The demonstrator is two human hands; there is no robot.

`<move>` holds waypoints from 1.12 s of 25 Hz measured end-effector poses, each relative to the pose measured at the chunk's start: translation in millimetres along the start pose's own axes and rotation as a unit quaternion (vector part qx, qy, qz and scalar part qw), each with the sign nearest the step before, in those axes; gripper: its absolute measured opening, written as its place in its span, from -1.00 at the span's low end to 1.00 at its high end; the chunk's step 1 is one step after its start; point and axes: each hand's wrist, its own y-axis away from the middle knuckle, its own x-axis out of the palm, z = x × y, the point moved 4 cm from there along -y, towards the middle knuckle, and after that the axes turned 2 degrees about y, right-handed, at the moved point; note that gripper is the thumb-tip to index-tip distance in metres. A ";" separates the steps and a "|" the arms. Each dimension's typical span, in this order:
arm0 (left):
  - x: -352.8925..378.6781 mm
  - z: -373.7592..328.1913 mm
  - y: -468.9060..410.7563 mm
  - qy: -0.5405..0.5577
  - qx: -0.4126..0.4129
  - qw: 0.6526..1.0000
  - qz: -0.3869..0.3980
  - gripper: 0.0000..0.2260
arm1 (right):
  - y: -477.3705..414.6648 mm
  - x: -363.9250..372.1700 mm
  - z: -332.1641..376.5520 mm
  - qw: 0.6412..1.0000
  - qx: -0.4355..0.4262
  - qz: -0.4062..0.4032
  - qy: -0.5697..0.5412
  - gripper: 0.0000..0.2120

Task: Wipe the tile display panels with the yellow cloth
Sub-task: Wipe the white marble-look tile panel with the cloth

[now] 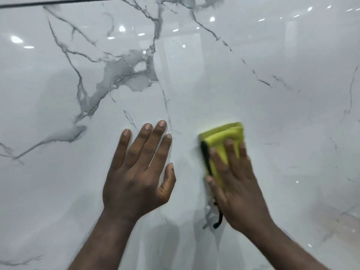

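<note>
Head view, lower centre of frame: left hand (pixel 140 172) lies flat on the tile panel (pixel 272 94), palm down, fingers straight and slightly spread, thumb out to the right; it holds nothing.

Lower right of centre: right hand (pixel 233 184) rests on the yellow cloth (pixel 224 137), fingers straight and pressing the cloth against the panel; thumb lies along the cloth's lower left edge; hand and cloth appear blurred, left hand sharp.

Cloth is folded into a small pad; its upper part shows above the fingertips, the rest is hidden under the hand; black trim (pixel 204 152) runs down its left edge; a black loop (pixel 219 219) hangs below the hand, just off the wrist.

The two hands are near each other but apart, with bare panel between them.

Panel is glossy white with grey veins (pixel 120 75), heaviest in the upper left and centre; bright light reflections (pixel 16 38) dot the upper part; a dark seam (pixel 58 3) crosses the top left edge.
</note>
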 end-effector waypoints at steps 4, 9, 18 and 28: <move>-0.2 -0.2 0.2 0.016 -0.011 1.000 0.003 -0.50 | -65.7 -28.3 -36.2 0.962 0.229 -0.105 -0.108 -0.32; -11.9 9.7 7.7 0.060 -0.024 0.998 0.025 -0.52 | -40.3 -11.1 62.3 0.998 0.041 -0.020 -0.053 -0.33; -61.6 70.7 60.7 0.009 -0.063 0.995 0.073 -0.34 | -64.3 -18.6 66.9 0.979 0.192 -0.051 -0.049 -0.30; -60.0 86.8 102.2 0.012 -0.021 0.997 0.068 -0.35 | 8.6 9.5 91.9 0.938 0.331 -0.007 -0.108 -0.20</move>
